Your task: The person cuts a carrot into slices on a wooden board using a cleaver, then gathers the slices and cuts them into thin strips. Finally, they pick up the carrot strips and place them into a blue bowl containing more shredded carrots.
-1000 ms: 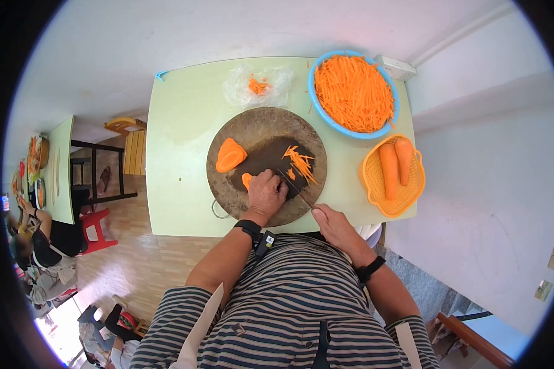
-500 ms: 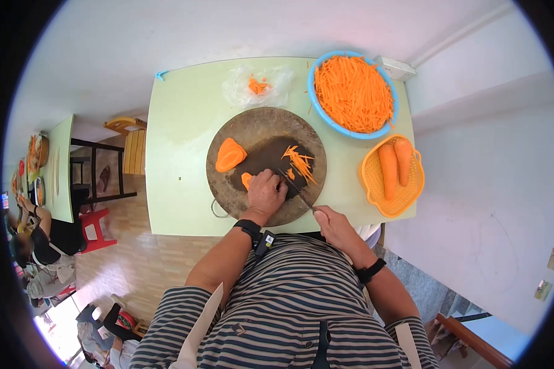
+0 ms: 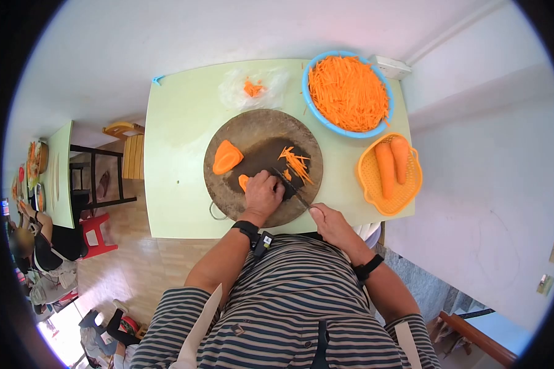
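On a round wooden chopping board point(image 3: 264, 128) my left hand point(image 3: 264, 195) presses down with curled fingers on a carrot piece point(image 3: 244, 182), whose orange end peeks out at the left; the rest is hidden under the hand. My right hand point(image 3: 332, 226) is wrapped around the handle of a knife point(image 3: 296, 194). Its dark blade lies slantwise right beside my left fingertips. Carrot strips point(image 3: 298, 165) lie on the board to the right of the blade. Further left on the board rests a stack of carrot slices point(image 3: 227, 157).
A blue basin point(image 3: 306, 98) heaped with carrot shreds point(image 3: 349, 92) stands at the back right. Below it a yellow basket point(image 3: 369, 178) holds two whole carrots point(image 3: 386, 170). A plastic bag point(image 3: 231, 92) with carrot bits lies behind the board. Other people sit at far left.
The whole view has shifted slightly. Both hands keep nearly the same places, with the knife still beside my left fingers. No clear change shows on the board.
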{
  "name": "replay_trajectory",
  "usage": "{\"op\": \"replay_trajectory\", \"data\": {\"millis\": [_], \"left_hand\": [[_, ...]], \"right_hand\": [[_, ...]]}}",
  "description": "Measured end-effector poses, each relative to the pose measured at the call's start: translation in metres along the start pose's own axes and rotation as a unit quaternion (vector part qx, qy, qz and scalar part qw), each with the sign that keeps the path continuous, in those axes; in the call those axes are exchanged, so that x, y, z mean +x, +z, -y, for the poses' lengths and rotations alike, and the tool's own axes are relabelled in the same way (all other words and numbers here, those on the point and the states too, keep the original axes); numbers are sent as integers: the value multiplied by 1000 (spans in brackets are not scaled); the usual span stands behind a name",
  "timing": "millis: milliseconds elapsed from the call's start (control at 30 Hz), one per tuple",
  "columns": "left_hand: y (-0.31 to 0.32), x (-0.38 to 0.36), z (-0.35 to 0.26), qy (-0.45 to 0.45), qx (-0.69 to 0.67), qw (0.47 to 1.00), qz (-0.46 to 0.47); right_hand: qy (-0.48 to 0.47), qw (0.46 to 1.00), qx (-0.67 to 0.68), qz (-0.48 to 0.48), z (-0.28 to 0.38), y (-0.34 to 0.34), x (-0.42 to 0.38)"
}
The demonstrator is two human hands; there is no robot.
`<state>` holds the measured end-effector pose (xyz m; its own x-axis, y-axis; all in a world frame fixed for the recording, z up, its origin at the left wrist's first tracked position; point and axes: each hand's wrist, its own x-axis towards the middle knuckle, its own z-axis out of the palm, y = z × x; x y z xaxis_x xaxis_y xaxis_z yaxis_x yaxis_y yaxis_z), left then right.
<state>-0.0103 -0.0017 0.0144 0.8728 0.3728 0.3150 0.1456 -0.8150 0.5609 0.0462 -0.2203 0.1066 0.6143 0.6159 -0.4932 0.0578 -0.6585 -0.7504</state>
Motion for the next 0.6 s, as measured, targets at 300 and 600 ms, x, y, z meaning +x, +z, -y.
{"op": "replay_trajectory", "data": {"millis": [300, 600], "left_hand": [[1, -2, 3, 3, -18, 1000, 1], [-1, -3, 4, 9, -12, 1000, 3]], "right_hand": [[50, 997, 66, -4, 0, -4, -8], [61, 996, 63, 18, 6, -4, -12]]}}
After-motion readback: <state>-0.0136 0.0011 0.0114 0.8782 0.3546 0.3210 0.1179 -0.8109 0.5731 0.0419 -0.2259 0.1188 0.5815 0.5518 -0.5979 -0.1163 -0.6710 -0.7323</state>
